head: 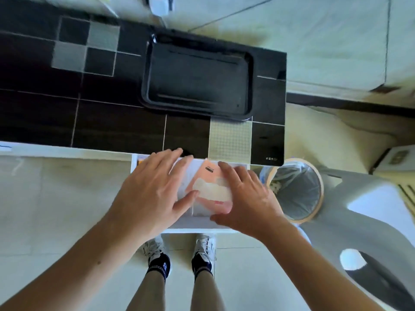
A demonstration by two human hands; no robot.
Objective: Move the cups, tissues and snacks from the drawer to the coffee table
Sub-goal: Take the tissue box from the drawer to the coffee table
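A black tray [197, 79] lies flat; a lined wastebasket [296, 189] stands right.

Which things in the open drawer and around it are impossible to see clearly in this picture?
- Head view: drawer contents, mostly covered by left hand and right hand.
- Pink packet: print blurred; grip unclear.
- Orange item in the drawer's corner: only a sliver shows.
- Bin contents: too small.

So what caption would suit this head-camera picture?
Both hands reach a pink snack packet in the open drawer below the coffee table.
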